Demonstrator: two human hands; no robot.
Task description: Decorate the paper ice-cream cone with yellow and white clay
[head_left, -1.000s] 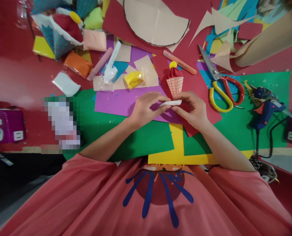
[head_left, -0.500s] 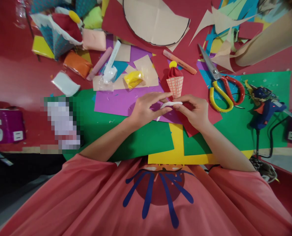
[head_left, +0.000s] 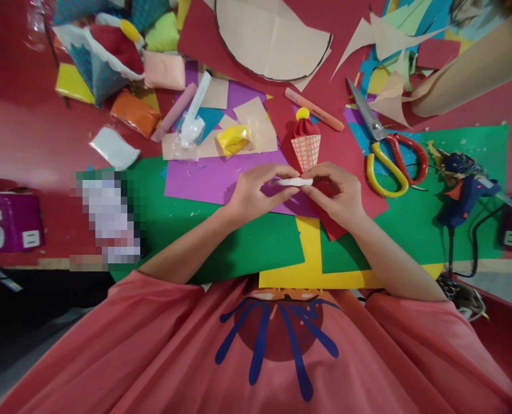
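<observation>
Between the fingertips of both hands is a short white strip of soft modelling clay [head_left: 294, 181]. My left hand [head_left: 258, 190] pinches it from the left, thumb below and fingers above. From the right, my right hand [head_left: 337, 192] pinches its other end. The fingertips of the two hands almost meet. Just beyond them a small paper ice cream cone [head_left: 306, 150], with a checked cone, red top and yellow ball, lies on red paper. A packet of yellow clay [head_left: 235, 140] and an opened packet of white clay [head_left: 191, 135] lie left of it.
Scissors [head_left: 378, 129] with red and yellow handles lie to the right, near a blue glue gun [head_left: 465, 198] with a cord. An orange marker [head_left: 315, 109] is behind the cone. Left are clay packets [head_left: 135, 113] and a larger blue cone [head_left: 98, 66]. Green paper [head_left: 221, 244] covers the front.
The white clay strip, curved with an end hanging down before, is now a shorter, straighter piece between the fingertips. My hands have come closer together.
</observation>
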